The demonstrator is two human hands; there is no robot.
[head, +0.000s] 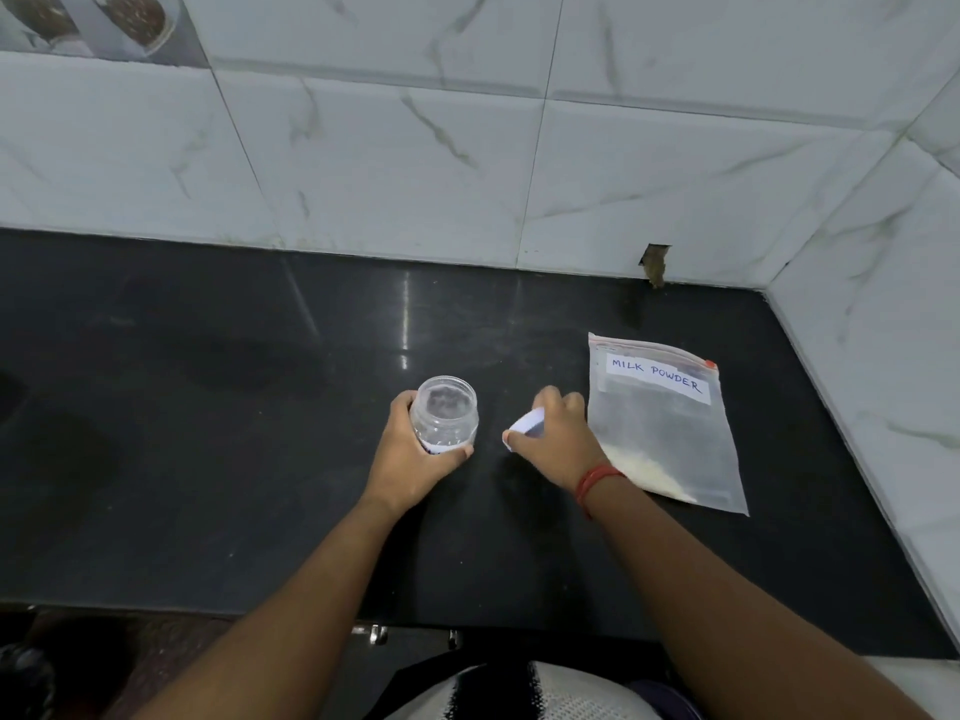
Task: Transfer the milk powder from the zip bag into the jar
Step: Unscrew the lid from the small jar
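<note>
On the counter, right part: the zip bag [666, 426] lies flat, near the corner where the two tiled walls meet.
Bag label: a white strip with the handwritten words "MILK POWDER" is along the top of the bag, and a small red slider sits at the right end of the zip.
Milk powder [649, 472]: a small pale heap is inside the bag, collected at the lower edge (the part closest to the person); the rest of the bag looks clear and flat.
Jar [445, 413]: a clear plastic jar stands upright on the counter, to the left of the bag and well apart from it; its mouth is uncovered and faces up, and I see no powder in it.
Left hand [415, 454]: the fingers and thumb are wrapped around the lower body of the jar and hold it.
Lid [525, 427]: a white lid is held tilted, just beside the jar on its right side, between the jar and the bag.
Right hand [558, 439]: the fingers are curled over the lid and grip it from above; the hand covers the left edge of the bag in this view.
Wrist: a red thread band [597, 480] goes around the right wrist.
Counter [208, 433]: a dark, shiny stone surface with a faint light reflection behind the jar.
Wall [415, 148]: white marble-pattern tiles, with a small broken hole [655, 262] at the bottom edge behind the bag.
</note>
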